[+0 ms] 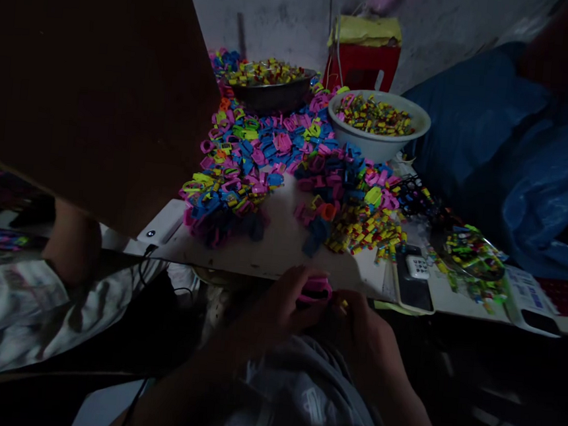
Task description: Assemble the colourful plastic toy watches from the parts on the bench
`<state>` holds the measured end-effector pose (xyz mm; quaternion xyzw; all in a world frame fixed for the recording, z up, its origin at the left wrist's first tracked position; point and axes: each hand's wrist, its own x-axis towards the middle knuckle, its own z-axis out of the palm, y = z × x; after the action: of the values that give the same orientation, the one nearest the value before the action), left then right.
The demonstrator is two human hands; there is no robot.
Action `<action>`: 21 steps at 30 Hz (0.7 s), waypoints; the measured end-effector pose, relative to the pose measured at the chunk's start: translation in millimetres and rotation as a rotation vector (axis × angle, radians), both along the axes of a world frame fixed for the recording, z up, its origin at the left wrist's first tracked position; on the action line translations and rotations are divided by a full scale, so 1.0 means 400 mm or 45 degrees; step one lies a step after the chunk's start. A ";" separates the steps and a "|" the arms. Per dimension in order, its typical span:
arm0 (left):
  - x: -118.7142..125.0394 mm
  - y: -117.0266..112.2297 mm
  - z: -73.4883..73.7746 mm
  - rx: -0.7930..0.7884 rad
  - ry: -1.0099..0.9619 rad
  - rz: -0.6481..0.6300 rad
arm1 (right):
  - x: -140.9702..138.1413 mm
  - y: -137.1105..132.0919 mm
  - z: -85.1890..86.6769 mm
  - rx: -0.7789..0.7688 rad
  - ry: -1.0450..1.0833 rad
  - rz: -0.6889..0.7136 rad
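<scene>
Close to the table's front edge, my left hand (pixel 286 303) grips a pink plastic piece (pixel 315 283), a small hollow frame. My right hand (pixel 367 326) is just beside it, fingers pinched, with a bit of a small yellow part (pixel 344 303) showing at the fingertips. Dim light hides much of both palms. Beyond my hands, a heap of pink, blue and yellow plastic pieces (pixel 283 141) spreads over the white table (pixel 284 206). On its right side lies a pile of small yellow and red parts (pixel 369 232).
A white basin (pixel 377 145) and a dark bowl (pixel 271 98) hold small yellow parts. A large brown board (pixel 100 91) blocks the left. Another person's arm (pixel 70 244) is below it. A phone (pixel 413 294) and a white device (pixel 162 221) lie near the edge.
</scene>
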<state>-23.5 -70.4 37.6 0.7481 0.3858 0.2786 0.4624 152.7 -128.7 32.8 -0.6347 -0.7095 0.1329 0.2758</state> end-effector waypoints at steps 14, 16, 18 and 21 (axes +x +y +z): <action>0.003 0.036 -0.066 -0.330 0.053 -0.100 | -0.008 0.017 -0.081 -0.050 -0.228 0.197; -0.003 0.055 -0.067 -0.261 0.102 -0.035 | 0.008 0.045 -0.093 -0.090 -0.210 0.173; -0.023 0.091 -0.060 -0.183 0.165 0.136 | 0.044 0.087 -0.113 -0.089 -0.271 0.066; -0.091 0.179 -0.040 -0.003 0.216 0.479 | 0.115 0.160 -0.164 -0.084 -0.399 -0.182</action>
<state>-59.9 1.1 21.5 0.6831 0.5565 0.2956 0.3692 198.7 -64.8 -32.8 -0.7051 -0.6922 0.0354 0.1496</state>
